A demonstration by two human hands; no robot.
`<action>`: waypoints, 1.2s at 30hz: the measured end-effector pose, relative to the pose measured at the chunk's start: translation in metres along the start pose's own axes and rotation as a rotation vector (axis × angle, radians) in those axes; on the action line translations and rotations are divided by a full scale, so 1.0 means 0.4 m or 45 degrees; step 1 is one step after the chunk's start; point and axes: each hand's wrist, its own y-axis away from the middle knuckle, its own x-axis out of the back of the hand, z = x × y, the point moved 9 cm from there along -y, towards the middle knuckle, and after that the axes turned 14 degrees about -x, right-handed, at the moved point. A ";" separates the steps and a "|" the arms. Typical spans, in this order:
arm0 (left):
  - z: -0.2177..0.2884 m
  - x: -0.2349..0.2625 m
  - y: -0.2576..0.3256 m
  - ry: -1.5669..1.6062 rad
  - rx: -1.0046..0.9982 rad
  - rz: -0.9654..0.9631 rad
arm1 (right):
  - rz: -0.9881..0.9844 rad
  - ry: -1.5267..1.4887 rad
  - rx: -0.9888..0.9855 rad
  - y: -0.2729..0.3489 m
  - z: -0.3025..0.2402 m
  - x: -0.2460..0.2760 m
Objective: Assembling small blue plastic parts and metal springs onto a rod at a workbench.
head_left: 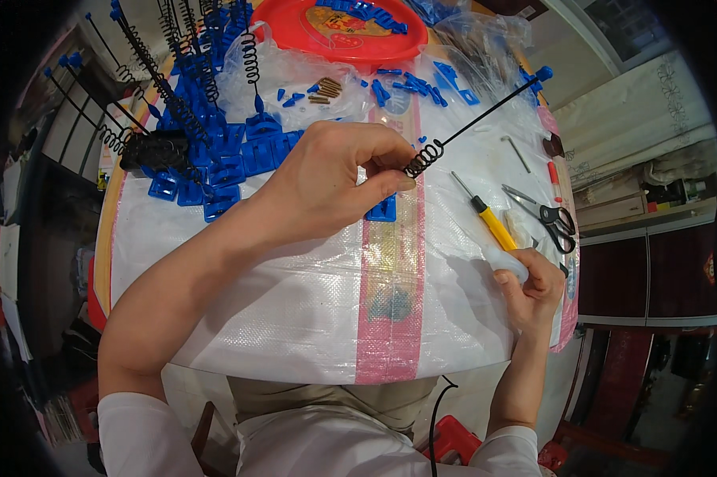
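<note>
My left hand (330, 179) pinches the lower end of a black coil spring (424, 159) between thumb and fingers. From the coil a straight black rod (489, 117) slants up to the right and ends in a blue knob. Under the fingertips lies a blue plastic base (382, 209); whether it joins the spring is hidden. At the right, my right hand (531, 292) is closed around a translucent whitish rounded thing (505, 262), perhaps a small bottle, mostly covered by the fingers. A yellow-handled screwdriver (493, 222) lies just beyond it.
Black-handled scissors (555, 219), a hex key (516, 153) and a red pen-like item (554, 183) lie at the right. Blue bases with upright springs (207, 119) crowd the far left. Small blue parts, brass pieces (325, 90) and a red basin (283, 32) sit at the back.
</note>
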 end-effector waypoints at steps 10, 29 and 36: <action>0.003 0.002 0.000 0.003 -0.009 0.020 | -0.014 -0.005 -0.015 -0.001 -0.005 -0.002; 0.004 0.003 0.000 0.010 -0.019 0.036 | -0.007 0.013 0.002 0.000 -0.007 0.001; 0.002 0.002 0.002 0.031 -0.021 0.035 | 0.005 0.003 0.009 0.004 -0.002 0.004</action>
